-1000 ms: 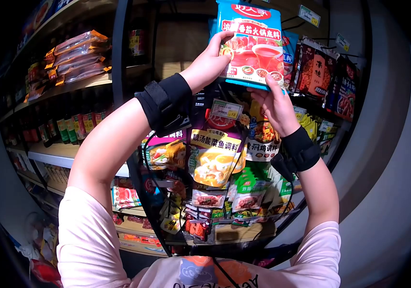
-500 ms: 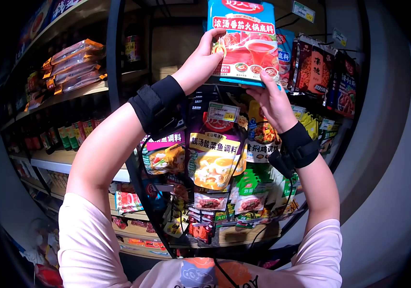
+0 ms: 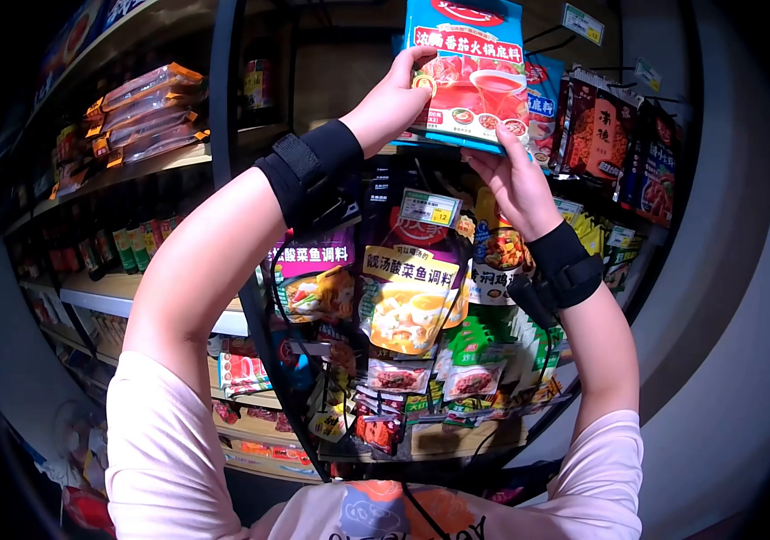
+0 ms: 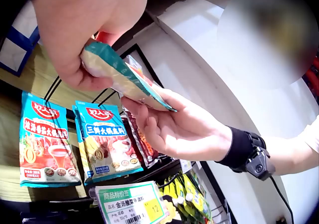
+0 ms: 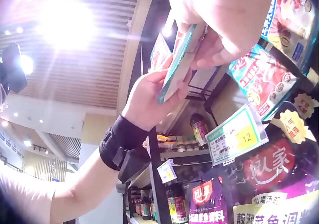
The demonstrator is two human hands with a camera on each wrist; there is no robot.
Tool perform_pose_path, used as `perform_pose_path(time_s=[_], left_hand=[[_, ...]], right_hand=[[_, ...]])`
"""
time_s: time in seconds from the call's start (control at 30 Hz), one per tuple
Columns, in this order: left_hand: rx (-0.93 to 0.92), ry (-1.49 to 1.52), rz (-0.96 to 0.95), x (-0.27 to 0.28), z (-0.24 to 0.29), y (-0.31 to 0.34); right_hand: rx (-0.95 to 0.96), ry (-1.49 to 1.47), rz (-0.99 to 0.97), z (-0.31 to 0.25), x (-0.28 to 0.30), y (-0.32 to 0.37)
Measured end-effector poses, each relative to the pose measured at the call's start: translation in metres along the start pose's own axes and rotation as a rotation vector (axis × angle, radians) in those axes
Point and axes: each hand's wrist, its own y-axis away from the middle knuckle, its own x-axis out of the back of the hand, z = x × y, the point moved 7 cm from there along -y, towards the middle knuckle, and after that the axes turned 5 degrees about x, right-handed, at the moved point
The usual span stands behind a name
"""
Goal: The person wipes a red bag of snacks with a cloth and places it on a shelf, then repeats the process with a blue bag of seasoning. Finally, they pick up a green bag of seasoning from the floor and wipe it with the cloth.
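Observation:
Both hands hold a blue-and-red packet of tomato hotpot base (image 3: 470, 81) up in front of the rack, its printed front facing the head camera. My left hand (image 3: 392, 101) grips the left edge, thumb across the front. At the lower right corner, my right hand (image 3: 520, 187) pinches it, thumb in front and fingers behind. The left wrist view catches the packet (image 4: 124, 77) nearly edge-on between the hands. On hooks close by hang a matching tomato packet (image 4: 47, 144) and another blue packet (image 4: 105, 141).
Below the hands hang purple pickled-fish seasoning pouches (image 3: 407, 301), with a price tag (image 3: 430, 209) in front. Dark red packets (image 3: 594, 135) hang at the right. Shelves at the left carry flat clear packs (image 3: 147, 108) and bottles (image 3: 129, 247). A dark upright post (image 3: 223, 117) divides the shelving.
Both hands keep their grip on the packet. In the head view, the packet and shelves shift left, then back right, while the hold looks the same.

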Motion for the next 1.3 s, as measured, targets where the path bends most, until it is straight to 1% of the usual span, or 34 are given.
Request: perform_pose_path(time_s=[0.03, 0.13, 0.23, 0.33, 0.43, 0.53, 0.63, 0.73, 0.77, 0.83, 0.87, 0.93, 0.97, 1.0, 1.07, 1.1, 1.13, 1.2, 1.23, 1.27, 1.3], left_hand=[[-0.022, -0.001, 0.025, 0.000, 0.003, 0.001], [-0.039, 0.038, 0.008, -0.001, 0.005, 0.002], [-0.007, 0.041, -0.001, -0.004, 0.009, 0.011], [-0.088, 0.049, 0.007, -0.005, 0.009, 0.013], [-0.069, 0.046, -0.003, -0.006, 0.008, 0.012], [-0.095, 0.034, 0.003, -0.004, 0.008, 0.009], [0.004, 0.047, 0.015, -0.004, 0.012, 0.014], [0.083, 0.030, 0.061, 0.004, 0.000, 0.005], [0.061, 0.037, 0.089, 0.006, -0.001, 0.004], [0.090, 0.025, 0.098, 0.007, -0.006, -0.001], [0.105, 0.017, 0.103, 0.010, -0.009, -0.005], [0.183, -0.083, 0.097, 0.016, -0.018, -0.013], [0.141, -0.100, 0.088, 0.022, -0.030, -0.028], [0.104, -0.117, 0.078, 0.027, -0.043, -0.043], [0.127, -0.218, 0.085, 0.028, -0.047, -0.047], [0.114, -0.294, 0.072, 0.031, -0.055, -0.057], [0.004, -0.256, 0.072, 0.047, -0.109, -0.115], [0.105, -0.538, 0.068, 0.054, -0.122, -0.133], [0.081, -0.567, 0.092, 0.052, -0.094, -0.106], [0.095, -0.705, 0.088, 0.061, -0.107, -0.123], [0.120, -0.666, 0.112, 0.060, -0.107, -0.122]], right_hand=[[-0.003, -0.001, -0.001, 0.000, 0.000, 0.000], [-0.003, 0.009, -0.009, -0.002, -0.002, 0.001], [0.003, 0.025, -0.021, -0.002, -0.003, 0.004], [0.014, 0.045, -0.029, -0.003, -0.004, 0.008], [0.014, 0.050, -0.038, -0.004, -0.004, 0.009], [0.018, 0.055, -0.040, -0.005, -0.004, 0.009], [0.008, 0.057, -0.047, -0.004, -0.007, 0.010], [-0.019, 0.067, -0.045, 0.000, -0.010, 0.010], [-0.025, 0.076, -0.044, 0.002, -0.010, 0.007], [-0.046, 0.099, -0.044, 0.006, -0.006, 0.001], [-0.045, 0.130, -0.033, 0.007, -0.002, -0.002], [0.059, 0.262, 0.025, -0.003, 0.003, -0.008], [0.107, 0.315, 0.145, -0.008, 0.012, -0.013], [0.060, 0.414, 0.163, -0.007, 0.024, -0.021], [-0.024, 0.589, -0.029, 0.001, 0.028, -0.037], [-0.029, 0.821, -0.072, 0.001, 0.022, -0.042], [-0.101, 0.956, -0.122, 0.005, 0.019, -0.047], [-0.114, 1.135, -0.288, 0.019, 0.023, -0.066], [-0.242, 1.185, -0.321, 0.020, 0.014, -0.066], [-0.258, 1.185, -0.310, 0.025, 0.016, -0.074], [-0.268, 1.169, -0.262, 0.030, 0.019, -0.082]])
